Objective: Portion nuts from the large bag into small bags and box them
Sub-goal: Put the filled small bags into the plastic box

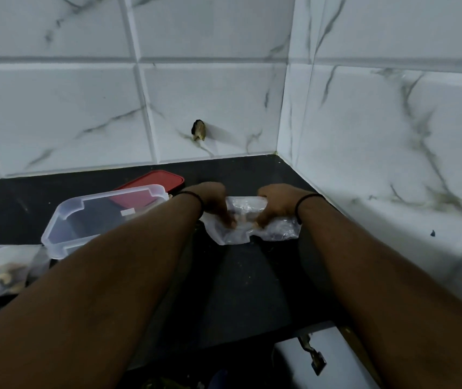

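Head view: a small bag (252, 223) is pinched by both the left hand (214, 203) and right hand (276, 203), lengthwise between them, right of the clear box (95, 217) on the desk (252, 276)

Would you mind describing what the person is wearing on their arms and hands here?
Both forearms are bare, with no sleeves in view. The left hand and right hand wear no gloves. Each wrist carries a thin dark band, like a thread or cord bracelet.
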